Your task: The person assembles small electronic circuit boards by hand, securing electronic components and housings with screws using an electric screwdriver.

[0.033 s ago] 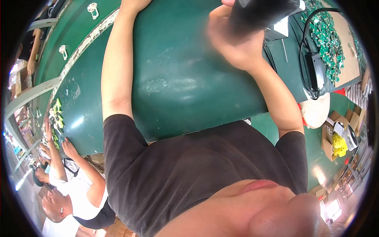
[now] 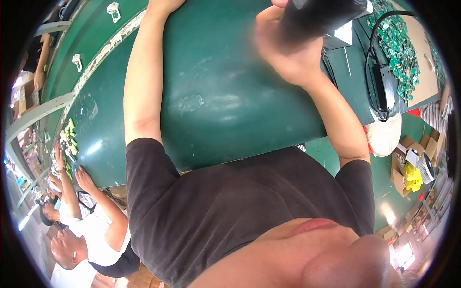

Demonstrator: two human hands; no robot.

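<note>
My left forearm stretches across the green tabletop (image 2: 211,120) to the far edge of the picture. Only the wrist and back of my left hand (image 2: 165,5) show there, with its fingers beyond the frame. To the right, my right hand (image 2: 293,60) is curled and partly blurred above the table. A dark cylindrical thing (image 2: 319,17), blurred at its near end, covers most of this hand's fingers. What the fingers close on cannot be made out. Just right of the hand is a small box-like thing (image 2: 341,37) with a bright white face.
A pile of green circuit boards (image 2: 401,57) lies on brown cardboard (image 2: 422,67) at the right, beside a black power adapter (image 2: 383,86) with cables. Small white parts (image 2: 77,62) rest on a green strip beyond a worn rail. Co-workers (image 2: 96,230) sit at left near light-green pieces (image 2: 70,137).
</note>
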